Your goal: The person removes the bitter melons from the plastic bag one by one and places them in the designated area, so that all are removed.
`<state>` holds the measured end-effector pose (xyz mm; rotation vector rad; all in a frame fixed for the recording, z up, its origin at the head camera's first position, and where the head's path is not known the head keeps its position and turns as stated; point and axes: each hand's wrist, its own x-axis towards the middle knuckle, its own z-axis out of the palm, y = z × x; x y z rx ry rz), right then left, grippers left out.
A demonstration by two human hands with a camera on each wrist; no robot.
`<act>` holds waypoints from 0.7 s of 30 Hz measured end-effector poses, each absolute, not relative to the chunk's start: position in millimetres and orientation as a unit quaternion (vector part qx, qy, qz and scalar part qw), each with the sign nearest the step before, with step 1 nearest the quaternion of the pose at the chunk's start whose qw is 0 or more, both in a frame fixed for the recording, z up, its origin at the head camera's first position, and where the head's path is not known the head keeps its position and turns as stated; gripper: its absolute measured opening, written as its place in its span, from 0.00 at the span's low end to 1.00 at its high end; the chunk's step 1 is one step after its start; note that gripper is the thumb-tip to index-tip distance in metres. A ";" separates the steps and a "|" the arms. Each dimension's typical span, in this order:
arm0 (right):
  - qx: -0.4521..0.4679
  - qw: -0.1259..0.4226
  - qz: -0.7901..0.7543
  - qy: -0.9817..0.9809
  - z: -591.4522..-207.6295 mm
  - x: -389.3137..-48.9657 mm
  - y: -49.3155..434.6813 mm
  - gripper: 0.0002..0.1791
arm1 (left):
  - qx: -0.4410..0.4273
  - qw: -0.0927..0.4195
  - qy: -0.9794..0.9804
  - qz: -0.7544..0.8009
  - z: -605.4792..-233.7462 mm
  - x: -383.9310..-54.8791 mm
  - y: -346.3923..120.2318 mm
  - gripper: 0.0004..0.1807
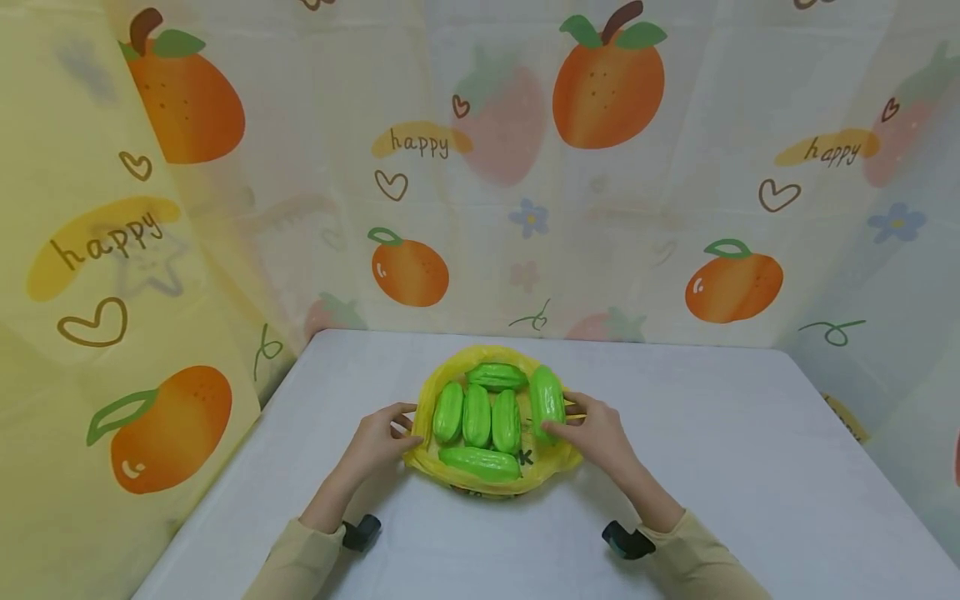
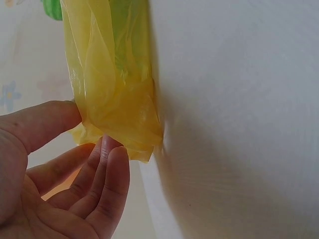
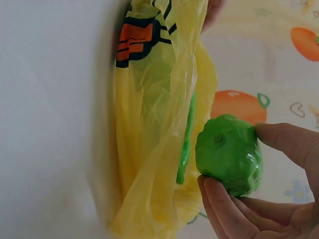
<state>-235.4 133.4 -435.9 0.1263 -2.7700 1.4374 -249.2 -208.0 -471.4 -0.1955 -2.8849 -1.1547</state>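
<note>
The right grip (image 1: 600,429) pinches a glossy, bright green, elongated vegetable (image 1: 546,393) with a bumpy surface, thumb on one side and fingers on the other. This vegetable stands lengthwise just left of the right grip, at the right-hand side of the mouth of a translucent yellow plastic bag (image 1: 426,398); in the right wrist view it is seen end-on, beside the bag's wall.

The left grip (image 1: 384,437) holds the bag's opposite edge, its thumb and bent fingers closed about the thin plastic. The bag lies between the two grips, its mouth spread in a rounded shape.

Inside the bag, between the grips, are five more glossy green vegetables. Three lie side by side lengthwise: the left one (image 1: 448,412) is nearest the left grip, then the middle one (image 1: 477,417), then the right one (image 1: 506,421). A crosswise far one (image 1: 497,377) lies beyond these three, and a crosswise near one (image 1: 480,465) lies on the person's side of them.

Under both grips spreads a white worktop (image 1: 712,467). Behind each grip sits a black wrist device, the left (image 1: 362,533) and the right (image 1: 628,540), next to beige sleeves (image 1: 300,554). Beyond the grips hangs a pale fabric backdrop (image 1: 465,275) printed with orange fruits.
</note>
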 end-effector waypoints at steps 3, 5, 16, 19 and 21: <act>0.039 0.009 0.459 -0.888 -433.8 -236.3 137.6 0.39 | -0.062 0.013 -0.927 -0.371 -471.3 -249.4 -207.8 0.28; 0.036 0.009 0.460 -0.887 -432.3 -236.7 140.0 0.38 | -0.062 0.013 -0.927 -0.370 -471.4 -249.6 -207.7 0.28; 0.030 0.014 0.439 -0.898 -427.9 -240.5 155.5 0.39 | -0.065 0.011 -0.928 -0.368 -470.1 -249.0 -206.9 0.28; 0.028 0.018 0.435 -0.900 -427.6 -241.7 161.2 0.39 | -0.063 0.011 -0.928 -0.368 -469.7 -249.0 -206.3 0.28; 0.023 0.019 0.433 -0.901 -427.7 -242.5 164.8 0.39 | -0.062 0.011 -0.928 -0.367 -469.9 -249.3 -206.0 0.28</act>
